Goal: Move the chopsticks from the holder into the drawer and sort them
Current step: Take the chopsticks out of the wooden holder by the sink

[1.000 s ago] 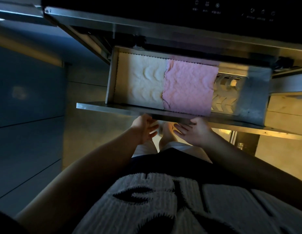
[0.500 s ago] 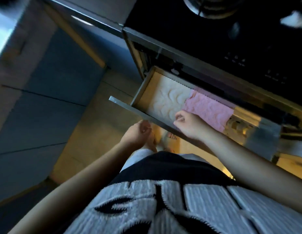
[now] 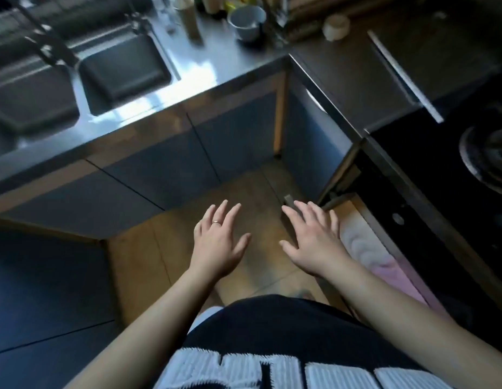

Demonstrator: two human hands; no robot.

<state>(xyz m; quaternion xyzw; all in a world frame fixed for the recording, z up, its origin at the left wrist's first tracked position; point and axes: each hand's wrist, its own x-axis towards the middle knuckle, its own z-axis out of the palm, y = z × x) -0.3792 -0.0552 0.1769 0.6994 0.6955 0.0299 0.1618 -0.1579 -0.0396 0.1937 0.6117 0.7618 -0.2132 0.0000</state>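
The drawer [image 3: 356, 220] under the stove stands pulled out at the right, lined with a white cloth [image 3: 359, 245] and a pink cloth [image 3: 404, 279]. My right hand [image 3: 314, 242] hovers flat with spread fingers by the drawer's near left corner, holding nothing. My left hand [image 3: 219, 242], a ring on one finger, floats over the floor with fingers spread, also empty. A tall cylindrical holder [image 3: 188, 15] stands on the far counter; chopsticks cannot be made out in the blur.
A steel double sink [image 3: 123, 71] and counter fill the upper left. A grey cup [image 3: 247, 22] and a small round pot [image 3: 336, 26] stand at the back. A black stove with a burner [image 3: 488, 158] is at the right. Blue cabinet fronts [image 3: 149, 175] enclose the brown floor.
The view has swung left and up from the drawer to the sink counter. My right hand has left the drawer's cloth, and both hands are now raised with fingers spread.
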